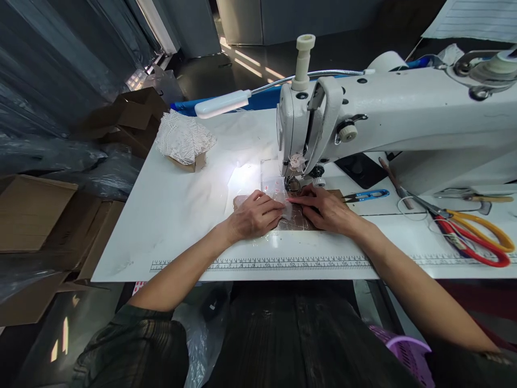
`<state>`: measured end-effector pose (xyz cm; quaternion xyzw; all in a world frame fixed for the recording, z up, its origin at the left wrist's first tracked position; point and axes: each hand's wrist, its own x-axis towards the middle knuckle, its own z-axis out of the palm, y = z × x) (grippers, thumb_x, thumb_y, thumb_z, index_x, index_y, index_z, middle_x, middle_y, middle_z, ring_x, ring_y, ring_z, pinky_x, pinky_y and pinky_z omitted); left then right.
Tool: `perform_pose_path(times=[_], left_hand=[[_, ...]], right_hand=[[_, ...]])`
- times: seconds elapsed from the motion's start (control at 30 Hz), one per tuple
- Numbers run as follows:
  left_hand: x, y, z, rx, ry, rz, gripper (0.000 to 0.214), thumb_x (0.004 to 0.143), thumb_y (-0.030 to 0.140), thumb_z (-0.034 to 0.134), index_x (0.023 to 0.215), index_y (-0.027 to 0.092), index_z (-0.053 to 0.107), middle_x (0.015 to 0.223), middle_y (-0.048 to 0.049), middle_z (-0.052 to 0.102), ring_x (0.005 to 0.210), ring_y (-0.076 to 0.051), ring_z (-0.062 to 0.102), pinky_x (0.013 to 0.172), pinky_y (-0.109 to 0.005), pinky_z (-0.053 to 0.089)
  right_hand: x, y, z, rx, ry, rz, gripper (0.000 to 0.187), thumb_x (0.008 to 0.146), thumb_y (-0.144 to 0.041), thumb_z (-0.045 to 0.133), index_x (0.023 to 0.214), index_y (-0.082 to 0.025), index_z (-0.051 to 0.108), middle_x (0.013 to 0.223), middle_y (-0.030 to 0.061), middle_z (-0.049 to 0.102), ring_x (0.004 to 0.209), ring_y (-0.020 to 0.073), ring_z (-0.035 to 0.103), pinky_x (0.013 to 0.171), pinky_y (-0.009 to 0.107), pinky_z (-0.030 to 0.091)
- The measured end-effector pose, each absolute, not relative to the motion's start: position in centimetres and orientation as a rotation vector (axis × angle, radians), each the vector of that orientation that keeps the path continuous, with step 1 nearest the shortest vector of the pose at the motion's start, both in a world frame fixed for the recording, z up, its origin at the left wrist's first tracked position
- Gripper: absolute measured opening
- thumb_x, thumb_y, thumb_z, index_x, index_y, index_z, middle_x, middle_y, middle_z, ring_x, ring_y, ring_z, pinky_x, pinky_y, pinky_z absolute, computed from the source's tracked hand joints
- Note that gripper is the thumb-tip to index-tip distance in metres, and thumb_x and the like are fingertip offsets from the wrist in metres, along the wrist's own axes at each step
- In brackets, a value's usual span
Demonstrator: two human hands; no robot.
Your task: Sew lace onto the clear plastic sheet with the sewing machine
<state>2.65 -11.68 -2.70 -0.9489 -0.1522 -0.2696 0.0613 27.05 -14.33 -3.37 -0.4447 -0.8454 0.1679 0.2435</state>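
At the presser foot (292, 185) of a white sewing machine (311, 113) lies a piece of sheer white fabric (275, 186) with small red marks. Under it is a brownish, shiny sheet (297, 221), partly covered by the hands. My left hand (258, 214) rests to the left of the foot, its fingers bent together and pressed onto the sheer fabric. My right hand (325, 209) is just right of the foot, thumb and forefinger closed at the fabric's right edge. The fingertips are close to the needle area.
Blue thread snips (367, 195) and scissors with red and orange handles (472, 234) lie at the right. White lace pieces (184, 137) are piled at the back left. A lamp (223, 104) lights the table. A printed ruler (262, 265) runs along the front edge. Cardboard boxes (38, 213) stand left.
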Motion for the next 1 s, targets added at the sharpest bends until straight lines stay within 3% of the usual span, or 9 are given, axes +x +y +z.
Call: perform_pose_path(times=[0.33, 0.73, 1.0], left_hand=[[2.63, -11.57, -2.68, -2.907, -0.493, -0.824, 0.011, 0.094, 0.017, 0.056, 0.099, 0.018, 0.065, 0.104, -0.0045, 0.074, 0.082, -0.016, 0.064, 0.075, -0.033, 0.047], [2.54, -11.44, -2.83, -2.924, -0.555, -0.739, 0.016, 0.096, 0.019, 0.054, 0.109, 0.016, 0.064, 0.112, -0.008, 0.071, 0.09, -0.018, 0.065, 0.08, -0.036, 0.045], [2.57, -11.33, -2.68, -2.893, -0.56, -0.71, 0.015, 0.095, 0.018, 0.054, 0.105, 0.019, 0.065, 0.115, -0.0068, 0.07, 0.089, -0.018, 0.064, 0.083, -0.038, 0.044]], right_hand=[[27.24, -14.28, -3.38, -1.188, -2.33, 0.46, 0.041, 0.088, -0.012, 0.051, 0.122, -0.025, 0.069, 0.109, 0.0109, 0.056, 0.094, 0.0208, 0.061, 0.088, 0.039, 0.054], [26.75, -14.55, -3.58, -1.177, -2.358, 0.284, 0.039, 0.091, -0.017, 0.047, 0.126, -0.018, 0.065, 0.107, 0.014, 0.056, 0.092, 0.0244, 0.061, 0.085, 0.043, 0.055], [26.56, -14.43, -3.94, -1.187, -2.368, 0.269, 0.04, 0.095, -0.022, 0.043, 0.131, -0.019, 0.061, 0.108, 0.014, 0.055, 0.09, 0.0235, 0.059, 0.083, 0.042, 0.055]])
